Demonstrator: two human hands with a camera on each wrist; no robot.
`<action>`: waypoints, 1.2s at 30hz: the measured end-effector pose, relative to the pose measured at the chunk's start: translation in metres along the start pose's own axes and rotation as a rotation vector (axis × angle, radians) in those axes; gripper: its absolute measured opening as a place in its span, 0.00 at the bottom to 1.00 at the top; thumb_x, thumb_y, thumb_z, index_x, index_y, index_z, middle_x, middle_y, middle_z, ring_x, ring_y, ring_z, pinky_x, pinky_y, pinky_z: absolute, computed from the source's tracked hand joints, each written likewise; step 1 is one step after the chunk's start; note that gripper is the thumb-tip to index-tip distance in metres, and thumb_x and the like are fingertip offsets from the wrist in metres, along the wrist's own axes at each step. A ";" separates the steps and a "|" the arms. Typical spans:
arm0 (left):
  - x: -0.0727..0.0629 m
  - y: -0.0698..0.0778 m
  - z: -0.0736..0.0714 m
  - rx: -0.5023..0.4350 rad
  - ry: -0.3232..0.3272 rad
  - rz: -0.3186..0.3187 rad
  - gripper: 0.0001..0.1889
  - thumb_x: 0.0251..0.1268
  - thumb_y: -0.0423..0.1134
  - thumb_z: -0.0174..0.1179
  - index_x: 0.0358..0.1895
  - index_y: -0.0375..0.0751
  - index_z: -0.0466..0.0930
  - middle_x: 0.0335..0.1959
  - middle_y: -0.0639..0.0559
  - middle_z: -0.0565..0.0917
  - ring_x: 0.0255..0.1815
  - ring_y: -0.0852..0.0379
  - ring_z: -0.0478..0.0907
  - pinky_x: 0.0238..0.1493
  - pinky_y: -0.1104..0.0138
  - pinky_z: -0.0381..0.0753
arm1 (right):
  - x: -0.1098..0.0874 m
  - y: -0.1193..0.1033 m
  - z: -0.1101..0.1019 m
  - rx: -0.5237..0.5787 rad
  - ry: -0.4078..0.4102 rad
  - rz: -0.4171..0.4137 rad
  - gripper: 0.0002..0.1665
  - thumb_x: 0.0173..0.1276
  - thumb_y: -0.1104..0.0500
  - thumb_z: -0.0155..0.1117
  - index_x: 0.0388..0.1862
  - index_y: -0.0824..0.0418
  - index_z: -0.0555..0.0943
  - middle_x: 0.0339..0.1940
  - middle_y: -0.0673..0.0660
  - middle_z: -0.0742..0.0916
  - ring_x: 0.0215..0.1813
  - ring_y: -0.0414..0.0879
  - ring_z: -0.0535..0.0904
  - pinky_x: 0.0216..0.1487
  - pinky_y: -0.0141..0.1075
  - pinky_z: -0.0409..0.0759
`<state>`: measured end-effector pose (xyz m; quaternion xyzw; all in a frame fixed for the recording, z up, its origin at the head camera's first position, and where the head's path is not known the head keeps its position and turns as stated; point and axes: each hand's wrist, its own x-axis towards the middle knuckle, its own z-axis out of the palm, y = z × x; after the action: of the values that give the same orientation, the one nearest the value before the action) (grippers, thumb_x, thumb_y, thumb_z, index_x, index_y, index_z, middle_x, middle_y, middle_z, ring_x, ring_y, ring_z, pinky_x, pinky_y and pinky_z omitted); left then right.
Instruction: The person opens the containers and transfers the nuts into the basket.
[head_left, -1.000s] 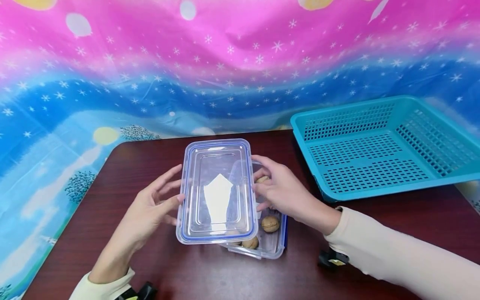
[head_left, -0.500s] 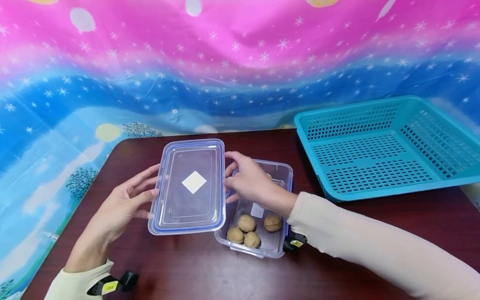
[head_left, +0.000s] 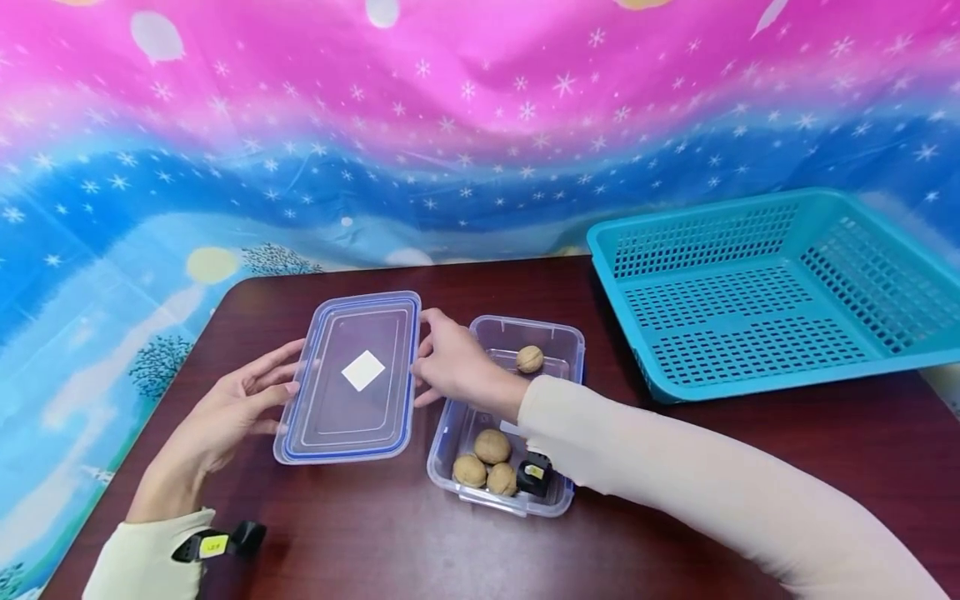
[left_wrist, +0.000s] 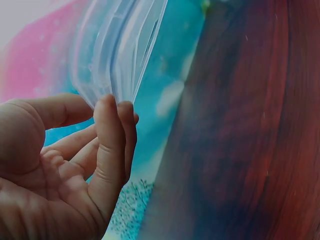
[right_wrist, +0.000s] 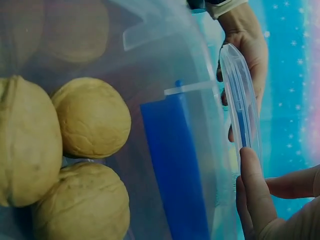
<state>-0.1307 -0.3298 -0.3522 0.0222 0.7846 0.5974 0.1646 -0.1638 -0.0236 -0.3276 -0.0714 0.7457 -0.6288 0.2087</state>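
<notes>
Both hands hold a clear plastic lid with a blue seal ring and a white diamond-shaped sticker. My left hand pinches its left edge between thumb and fingers, which the left wrist view shows close up at the lid's corner. On the opposite edge, my right hand grips the lid from the right. Below the right forearm stands a clear plastic container with walnuts inside. One walnut lies near its far end; several more, such as this walnut, cluster near its front. The forearm hides part of the container.
A teal perforated plastic basket stands at the right rear of the dark wooden table. A pink and blue patterned cloth hangs behind and left of the table.
The lid has moved left and lower, off the container, with both hands on it. More of the container and its walnuts now show.
</notes>
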 end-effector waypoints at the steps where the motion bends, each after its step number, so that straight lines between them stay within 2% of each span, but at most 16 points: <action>1: 0.001 -0.001 -0.001 0.013 0.004 -0.010 0.37 0.80 0.38 0.59 0.86 0.49 0.53 0.59 0.75 0.83 0.48 0.64 0.87 0.34 0.61 0.88 | 0.002 0.001 0.002 -0.006 0.004 0.002 0.43 0.69 0.79 0.56 0.82 0.64 0.60 0.41 0.64 0.79 0.30 0.52 0.81 0.28 0.42 0.88; 7: 0.008 -0.010 -0.005 0.078 0.016 -0.062 0.38 0.81 0.40 0.58 0.86 0.47 0.51 0.58 0.78 0.81 0.48 0.66 0.86 0.37 0.61 0.89 | 0.014 0.002 0.013 -0.072 0.024 0.023 0.42 0.69 0.79 0.55 0.81 0.64 0.60 0.37 0.62 0.78 0.27 0.49 0.79 0.27 0.41 0.88; 10: 0.010 -0.015 -0.006 0.107 0.036 -0.087 0.37 0.80 0.39 0.58 0.86 0.46 0.52 0.60 0.75 0.80 0.48 0.67 0.85 0.38 0.60 0.89 | 0.019 0.002 0.018 -0.119 0.022 0.047 0.43 0.69 0.79 0.54 0.82 0.64 0.60 0.33 0.60 0.78 0.27 0.51 0.81 0.30 0.43 0.89; 11: 0.010 -0.016 -0.006 0.122 0.045 -0.093 0.37 0.80 0.39 0.58 0.86 0.46 0.53 0.61 0.72 0.80 0.48 0.68 0.85 0.39 0.60 0.89 | 0.020 0.001 0.019 -0.133 0.021 0.055 0.43 0.69 0.79 0.54 0.82 0.64 0.59 0.31 0.60 0.77 0.28 0.52 0.83 0.31 0.44 0.89; 15: 0.012 -0.022 -0.004 0.166 0.072 -0.103 0.36 0.80 0.37 0.58 0.85 0.44 0.54 0.72 0.46 0.75 0.47 0.69 0.84 0.40 0.60 0.90 | 0.026 0.002 0.023 -0.174 0.015 0.079 0.47 0.68 0.80 0.54 0.84 0.63 0.57 0.27 0.60 0.78 0.29 0.54 0.84 0.32 0.44 0.89; 18: 0.014 -0.025 -0.001 0.180 0.077 -0.103 0.35 0.80 0.35 0.56 0.85 0.43 0.54 0.76 0.32 0.67 0.46 0.69 0.84 0.41 0.61 0.90 | 0.028 0.003 0.025 -0.201 0.015 0.090 0.49 0.65 0.82 0.53 0.84 0.63 0.57 0.35 0.66 0.82 0.26 0.51 0.83 0.32 0.44 0.89; 20: 0.016 -0.027 0.000 0.194 0.080 -0.105 0.35 0.80 0.34 0.56 0.85 0.43 0.54 0.76 0.30 0.66 0.46 0.69 0.84 0.42 0.62 0.89 | 0.030 0.004 0.026 -0.224 0.015 0.089 0.48 0.65 0.82 0.52 0.84 0.64 0.57 0.48 0.70 0.84 0.24 0.49 0.82 0.31 0.44 0.89; 22: 0.017 -0.028 0.002 0.218 0.085 -0.105 0.35 0.80 0.33 0.55 0.85 0.42 0.55 0.75 0.29 0.67 0.45 0.69 0.84 0.43 0.63 0.89 | 0.031 0.004 0.026 -0.250 0.016 0.085 0.47 0.66 0.81 0.51 0.84 0.65 0.57 0.62 0.72 0.81 0.23 0.48 0.84 0.30 0.43 0.89; 24: 0.017 -0.029 0.004 0.241 0.088 -0.109 0.35 0.80 0.32 0.55 0.85 0.42 0.55 0.75 0.29 0.68 0.45 0.69 0.85 0.44 0.62 0.90 | 0.032 0.004 0.026 -0.279 0.013 0.081 0.45 0.67 0.80 0.52 0.84 0.66 0.57 0.70 0.71 0.78 0.23 0.48 0.85 0.30 0.43 0.89; 26: 0.018 -0.030 0.005 0.259 0.085 -0.114 0.34 0.80 0.31 0.55 0.84 0.41 0.55 0.74 0.28 0.68 0.44 0.69 0.85 0.44 0.62 0.90 | 0.033 0.004 0.027 -0.306 0.009 0.078 0.44 0.69 0.78 0.53 0.83 0.67 0.58 0.73 0.71 0.77 0.22 0.48 0.86 0.30 0.44 0.88; 31: 0.018 -0.032 0.008 0.283 0.101 -0.119 0.34 0.78 0.29 0.55 0.83 0.39 0.57 0.73 0.28 0.69 0.42 0.67 0.86 0.43 0.63 0.90 | 0.037 0.004 0.028 -0.354 -0.001 0.094 0.44 0.70 0.77 0.54 0.84 0.67 0.56 0.70 0.71 0.78 0.20 0.47 0.84 0.30 0.43 0.88; 36: 0.019 -0.031 0.012 0.360 0.129 -0.110 0.33 0.78 0.30 0.55 0.83 0.37 0.59 0.71 0.28 0.71 0.39 0.65 0.85 0.40 0.65 0.89 | 0.040 0.004 0.028 -0.367 0.005 0.124 0.46 0.71 0.76 0.54 0.86 0.66 0.52 0.69 0.71 0.79 0.19 0.47 0.83 0.30 0.42 0.88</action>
<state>-0.1399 -0.3233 -0.3882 -0.0299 0.8876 0.4379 0.1395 -0.1876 -0.0631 -0.3435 -0.0605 0.8514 -0.4683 0.2285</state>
